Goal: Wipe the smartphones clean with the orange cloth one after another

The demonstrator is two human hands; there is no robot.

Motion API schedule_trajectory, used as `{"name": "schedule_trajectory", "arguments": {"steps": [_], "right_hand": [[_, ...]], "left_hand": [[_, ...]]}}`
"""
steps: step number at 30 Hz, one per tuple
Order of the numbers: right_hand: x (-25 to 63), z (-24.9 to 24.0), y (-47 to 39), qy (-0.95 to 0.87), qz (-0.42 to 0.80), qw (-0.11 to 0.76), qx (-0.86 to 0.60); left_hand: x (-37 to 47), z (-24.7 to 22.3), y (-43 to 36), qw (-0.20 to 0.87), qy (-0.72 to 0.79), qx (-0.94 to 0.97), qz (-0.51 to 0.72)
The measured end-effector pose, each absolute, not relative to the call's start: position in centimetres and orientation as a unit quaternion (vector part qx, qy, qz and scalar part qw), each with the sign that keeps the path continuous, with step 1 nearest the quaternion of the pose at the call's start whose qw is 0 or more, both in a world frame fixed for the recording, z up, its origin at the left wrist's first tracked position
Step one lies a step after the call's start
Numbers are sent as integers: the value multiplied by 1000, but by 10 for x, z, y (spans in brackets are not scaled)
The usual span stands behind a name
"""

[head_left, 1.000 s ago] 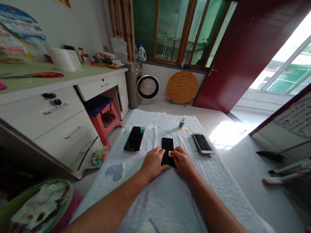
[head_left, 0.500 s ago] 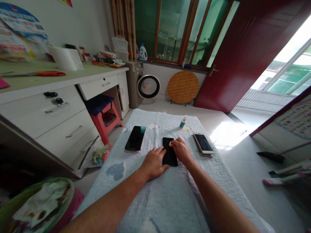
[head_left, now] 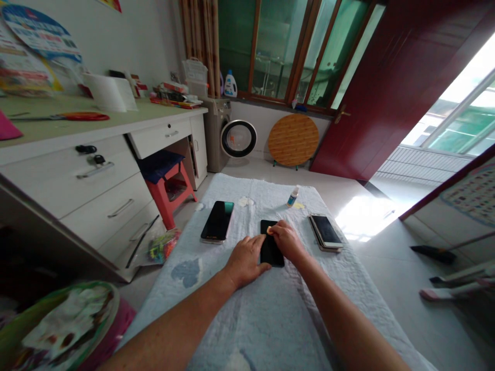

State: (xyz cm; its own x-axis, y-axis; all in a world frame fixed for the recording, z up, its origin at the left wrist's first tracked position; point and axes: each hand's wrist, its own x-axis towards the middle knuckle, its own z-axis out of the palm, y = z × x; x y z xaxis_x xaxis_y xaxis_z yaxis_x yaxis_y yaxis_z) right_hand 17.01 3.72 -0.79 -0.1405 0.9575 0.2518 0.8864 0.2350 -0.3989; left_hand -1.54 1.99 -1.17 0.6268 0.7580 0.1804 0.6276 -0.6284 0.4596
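A black smartphone (head_left: 272,255) lies face up on the cloth-covered table (head_left: 270,319). Along its left edge rests my left hand (head_left: 245,260), fingers stretched out and thumb spread apart near the lower corner, steadying it. My right hand (head_left: 286,241) is closed over the phone's upper part, pinching a small orange pad (head_left: 269,230) against the screen. The pad's material is too small to tell, and my right fingers hide part of it. To the left lies a larger dark-screened phone (head_left: 217,221). On the right, a white phone (head_left: 326,230) sits on top of another flat item.
A small spray bottle (head_left: 293,196) stands near the table's far edge. Left of the table are a red stool (head_left: 169,198), a white desk (head_left: 104,190) and a waste bin (head_left: 114,314). A washing machine (head_left: 216,136) with its door ajar stands beyond.
My right hand has slid the orange pad slightly left across the upper screen. My left hand keeps its place at the phone's edge. The whole view has shifted a little.
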Motion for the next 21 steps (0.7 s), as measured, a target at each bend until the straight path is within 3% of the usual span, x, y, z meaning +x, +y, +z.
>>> {"name": "schedule_trajectory", "arguments": {"steps": [12,21], "right_hand": [[174,5,-37,-793,165,236,-538],[190,-3,9,-765,118,220,-593]], "left_hand": [[-15,-16,20,152,394,894,152],[-15,-12,19,156,393,895,143]]}}
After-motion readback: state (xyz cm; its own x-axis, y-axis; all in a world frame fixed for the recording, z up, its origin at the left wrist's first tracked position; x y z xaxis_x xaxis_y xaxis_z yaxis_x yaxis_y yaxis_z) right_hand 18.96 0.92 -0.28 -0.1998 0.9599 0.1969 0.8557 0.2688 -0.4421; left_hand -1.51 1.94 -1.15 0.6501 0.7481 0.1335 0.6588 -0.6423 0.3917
